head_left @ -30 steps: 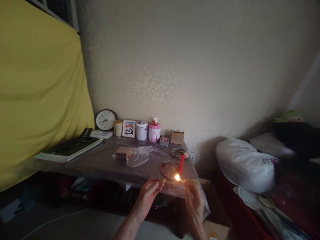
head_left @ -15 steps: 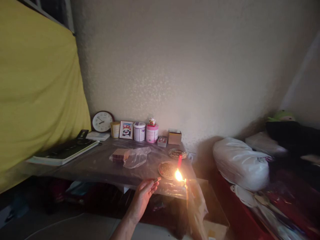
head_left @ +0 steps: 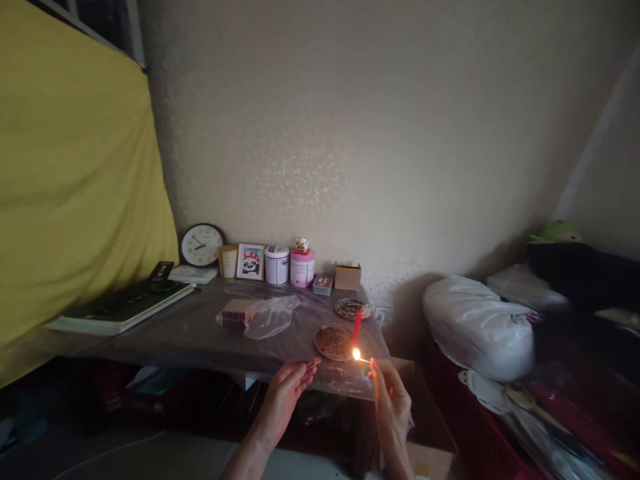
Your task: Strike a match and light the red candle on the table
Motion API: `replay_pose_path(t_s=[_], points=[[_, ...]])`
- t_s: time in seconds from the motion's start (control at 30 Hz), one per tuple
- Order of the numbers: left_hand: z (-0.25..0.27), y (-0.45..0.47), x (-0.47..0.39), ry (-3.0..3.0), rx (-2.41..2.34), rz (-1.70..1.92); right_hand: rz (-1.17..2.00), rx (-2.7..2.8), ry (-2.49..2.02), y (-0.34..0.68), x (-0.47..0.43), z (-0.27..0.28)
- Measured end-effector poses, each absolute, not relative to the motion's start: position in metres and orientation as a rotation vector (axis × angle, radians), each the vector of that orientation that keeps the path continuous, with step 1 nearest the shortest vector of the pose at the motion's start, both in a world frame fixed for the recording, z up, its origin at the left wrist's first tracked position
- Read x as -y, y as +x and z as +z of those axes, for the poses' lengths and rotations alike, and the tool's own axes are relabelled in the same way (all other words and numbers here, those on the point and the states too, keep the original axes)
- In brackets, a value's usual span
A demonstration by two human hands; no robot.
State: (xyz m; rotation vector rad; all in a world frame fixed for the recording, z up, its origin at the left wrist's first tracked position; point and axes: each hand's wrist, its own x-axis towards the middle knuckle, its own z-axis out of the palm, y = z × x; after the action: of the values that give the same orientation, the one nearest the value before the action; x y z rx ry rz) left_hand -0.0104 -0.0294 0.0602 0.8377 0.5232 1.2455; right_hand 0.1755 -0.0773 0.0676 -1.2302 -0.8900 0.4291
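My right hand [head_left: 389, 399] pinches a lit match [head_left: 361, 357]; its flame burns just below and beside a red candle [head_left: 357, 327] that stands at the edge of a round patterned dish [head_left: 331, 342]. My left hand [head_left: 286, 392] holds a small matchbox [head_left: 313, 363] at the table's front edge, a little left of the flame. Both hands hover in front of the low table [head_left: 200, 330], which is covered in clear plastic.
A second dish [head_left: 350, 309], a plastic bag with a stack of small boxes [head_left: 260, 315], tins, a clock [head_left: 202, 245], a framed picture and a cardboard box [head_left: 348, 275] sit on the table. A flat appliance [head_left: 120, 307] lies left. A white bag [head_left: 477, 327] sits right.
The flame flared large half a second ago and has shrunk to a small point. My right hand has come back into clear view below it; the left hand barely moved.
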Motion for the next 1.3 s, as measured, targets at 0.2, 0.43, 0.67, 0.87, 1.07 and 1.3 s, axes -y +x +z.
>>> replay_pose_path(t_s=[0.2,0.43,0.67,0.87,1.07,1.3], points=[[0.063,-0.010,0.032,0.827,-0.518,1.237,0.498,0.811,-1.149,0.179,0.070,0.063],[0.062,-0.010,0.032,0.831,-0.509,1.232,0.491,0.766,-1.154,0.183,0.067,0.059],[0.056,-0.010,0.029,0.822,-0.502,1.242,0.462,0.780,-1.099,0.187,0.064,0.063],[0.056,-0.009,0.028,0.813,-0.508,1.239,0.537,0.719,-1.011,0.194,0.060,0.073],[0.053,-0.008,0.025,0.805,-0.511,1.244,0.618,0.657,-0.948,0.208,0.048,0.086],[0.045,-0.007,0.022,0.790,-0.493,1.258,0.665,0.585,-0.854,0.221,0.029,0.102]])
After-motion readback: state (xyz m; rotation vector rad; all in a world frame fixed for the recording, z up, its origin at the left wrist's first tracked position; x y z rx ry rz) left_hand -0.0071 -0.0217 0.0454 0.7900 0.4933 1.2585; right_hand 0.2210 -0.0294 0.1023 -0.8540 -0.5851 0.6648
